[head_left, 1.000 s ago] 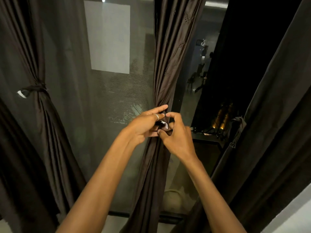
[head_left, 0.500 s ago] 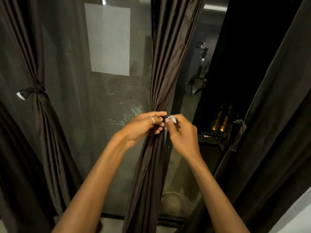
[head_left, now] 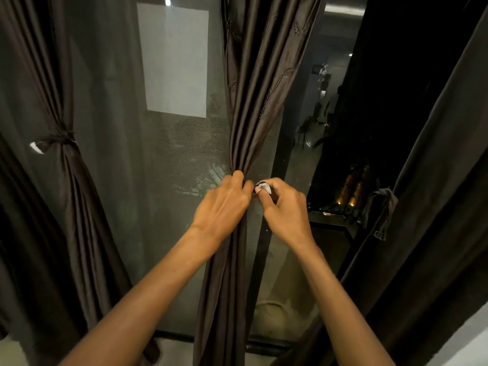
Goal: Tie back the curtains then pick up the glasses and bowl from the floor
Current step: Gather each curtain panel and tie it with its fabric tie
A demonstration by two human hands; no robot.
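Fingers [head_left: 239, 178] of left hand [head_left: 224, 204] curl round middle curtain [head_left: 256, 101], squeeze it in bunch. Right hand [head_left: 285, 207] pinches white tie end [head_left: 264, 186] just beside. Left curtain [head_left: 76, 180] tied already. Right curtain [head_left: 435, 180] looks loose, its tie [head_left: 381, 207] dangling. Glasses, bowl not in view; pickup likely left.

Before you: a large dark glass window pane [head_left: 118, 159] with a fine mesh texture, bearing a white rectangular sheet of paper [head_left: 175, 59] in its upper part, and a small round light glint [head_left: 168, 1] just above that sheet. To your right, a cluster of warm amber lights [head_left: 352, 186] glows low in the blackness. A black frame rail [head_left: 174, 336] runs along the pane's foot, and a pale grey flat surface [head_left: 470, 347] cuts the lower right corner.
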